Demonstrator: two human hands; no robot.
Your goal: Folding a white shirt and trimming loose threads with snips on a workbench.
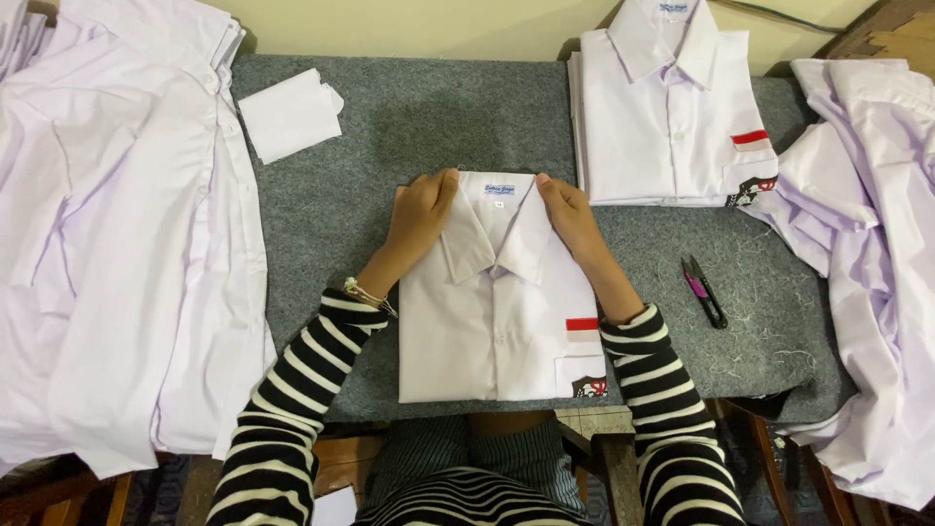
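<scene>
Folded white shirt (497, 321) lies at centre of frame on grey felt table (429, 127), collar toward the top, front placket facing up. Small red-and-white patch above the chest pocket, at the shirt's lower right.

Left hand (421, 219) rests on the shirt's upper left corner, fingers curled over the collar edge, thumb side toward the neck label. Right hand (570, 222) mirrors it on the upper right corner, fingers laid flat along the collar wing. Both hands press down on the collar, neither closed around anything. A thin bracelet on the left wrist; sleeves striped black and white.

Upper right of frame: stack of folded shirts (672, 117), same kind, collar up. Right of centre: thread snips (703, 289), pink-handled, lying on the felt, apart from the shirt, loose threads around them. Upper left of centre: a folded white sheet (290, 115). Left edge: heap of unfolded shirts (117, 244). Right edge: another loose heap (867, 253).
</scene>
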